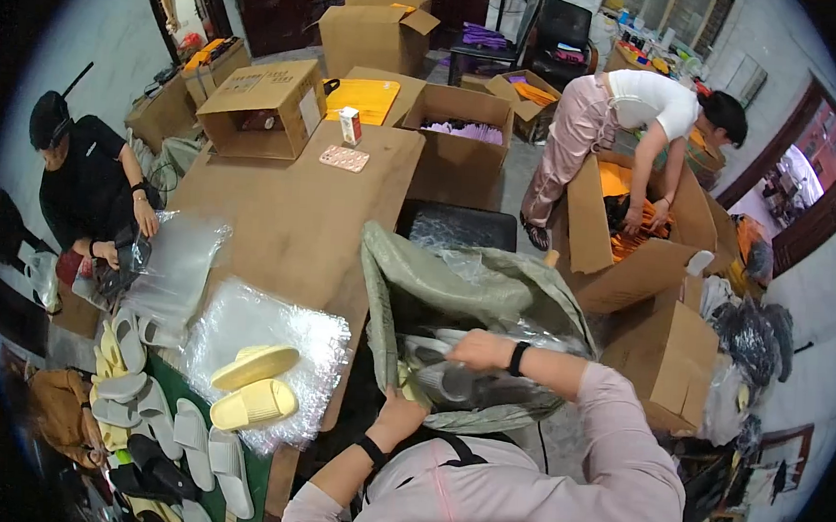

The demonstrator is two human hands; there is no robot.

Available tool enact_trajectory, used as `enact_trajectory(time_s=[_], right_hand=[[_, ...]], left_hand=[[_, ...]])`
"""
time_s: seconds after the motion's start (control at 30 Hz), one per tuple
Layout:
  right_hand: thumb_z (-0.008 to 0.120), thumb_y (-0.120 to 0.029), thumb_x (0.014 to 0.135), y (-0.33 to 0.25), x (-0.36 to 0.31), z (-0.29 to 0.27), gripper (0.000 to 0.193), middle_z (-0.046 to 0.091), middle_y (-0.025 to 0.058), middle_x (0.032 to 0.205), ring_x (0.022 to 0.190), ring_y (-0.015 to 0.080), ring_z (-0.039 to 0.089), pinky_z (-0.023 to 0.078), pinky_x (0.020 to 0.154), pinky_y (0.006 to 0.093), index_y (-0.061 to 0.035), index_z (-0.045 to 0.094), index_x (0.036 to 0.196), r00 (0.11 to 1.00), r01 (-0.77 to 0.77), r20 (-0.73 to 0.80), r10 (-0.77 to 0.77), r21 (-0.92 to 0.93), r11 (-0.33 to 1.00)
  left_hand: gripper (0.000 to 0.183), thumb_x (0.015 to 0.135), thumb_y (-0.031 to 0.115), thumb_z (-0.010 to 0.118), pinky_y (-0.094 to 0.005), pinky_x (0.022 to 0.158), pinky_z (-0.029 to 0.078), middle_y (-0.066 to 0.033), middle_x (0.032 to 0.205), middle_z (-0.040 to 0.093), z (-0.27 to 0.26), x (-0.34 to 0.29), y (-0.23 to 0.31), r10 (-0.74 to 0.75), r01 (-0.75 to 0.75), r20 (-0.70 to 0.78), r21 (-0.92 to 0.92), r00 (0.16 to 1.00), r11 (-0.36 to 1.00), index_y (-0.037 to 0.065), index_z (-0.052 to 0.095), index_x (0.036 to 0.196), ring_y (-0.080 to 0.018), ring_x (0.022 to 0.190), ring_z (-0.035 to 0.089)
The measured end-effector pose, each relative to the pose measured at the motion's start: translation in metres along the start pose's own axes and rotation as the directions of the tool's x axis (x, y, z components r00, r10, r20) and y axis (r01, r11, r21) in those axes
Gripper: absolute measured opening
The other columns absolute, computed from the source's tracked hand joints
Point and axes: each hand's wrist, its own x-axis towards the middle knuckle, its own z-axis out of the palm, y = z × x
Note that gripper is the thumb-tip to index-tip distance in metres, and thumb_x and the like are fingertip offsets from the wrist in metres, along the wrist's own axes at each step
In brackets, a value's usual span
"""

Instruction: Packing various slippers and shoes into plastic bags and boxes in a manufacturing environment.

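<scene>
A large grey-green woven sack (530, 301) stands wide at the mouth in front of me. My left hand (399, 417) is closed on its near rim. Inside the mouth, my right hand (480, 349) is closed around the end of a light grey slipper (430, 344). More grey slippers (454, 383) lie below it in the sack, partly covered by clear plastic. To my left on the table, a pair of yellow slippers (254, 405) rests on a stack of clear plastic bags (271, 324).
Grey, black and yellow slippers (198, 444) lie at the lower left. The brown table (277, 214) carries an open carton (265, 108). A person in black (88, 174) handles plastic at the left; another person (628, 121) bends over a carton (588, 219) at the right.
</scene>
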Motion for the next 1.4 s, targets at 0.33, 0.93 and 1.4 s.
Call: enact_trajectory(time_s=[0.33, 0.93, 1.4], right_hand=[[0.051, -0.027, 0.084, 0.066, -0.102, 0.007, 0.028, 0.057, 0.0153, 0.091, 0.088, 0.0345, 0.056, 0.046, 0.077, 0.046, -0.0024, 0.057, 0.096, 0.807, -0.574, -0.133, 0.576, 0.06, 0.817], [0.02, -0.056, 0.092, 0.237, -0.079, -0.057, 0.071, 0.015, 0.0103, 0.149, 0.137, 0.0257, 0.014, 0.015, 0.11, 0.0388, -0.0064, 0.019, 0.142, 0.168, -0.481, 0.116, 0.979, 0.876, -0.021], [0.033, -0.061, 0.089, 0.197, -0.108, 0.059, 0.076, 0.029, 0.0095, 0.143, 0.13, 0.0249, 0.028, 0.023, 0.106, 0.0381, -0.0069, 0.023, 0.141, 0.216, 0.48, 0.001, 0.976, 0.871, -0.107]], left_hand=[[0.029, 0.086, 0.017, 0.045, -0.0597, 0.095, 0.03, -0.011, 0.087, 0.067, 0.005, -0.013, -0.002, -0.028, 0.041, -0.17, 0.072, 0.985, 0.997, 0.022, 0.065, 0.106, -0.0379, 0.102, 0.056], [0.03, 0.071, 0.01, 0.058, -0.0432, 0.094, 0.036, -0.0048, 0.08, 0.061, -0.115, 0.012, 0.009, 0.071, -0.119, -0.284, -0.153, 0.956, 0.981, 0.01, 0.06, 0.101, -0.0224, 0.089, 0.058], [0.047, 0.071, 0.011, 0.059, -0.0417, 0.091, 0.038, -0.0098, 0.077, 0.063, -0.078, 0.004, 0.002, 0.137, -0.154, -0.1, -0.188, 0.986, 0.97, 0.019, 0.057, 0.117, -0.0264, 0.082, 0.061]])
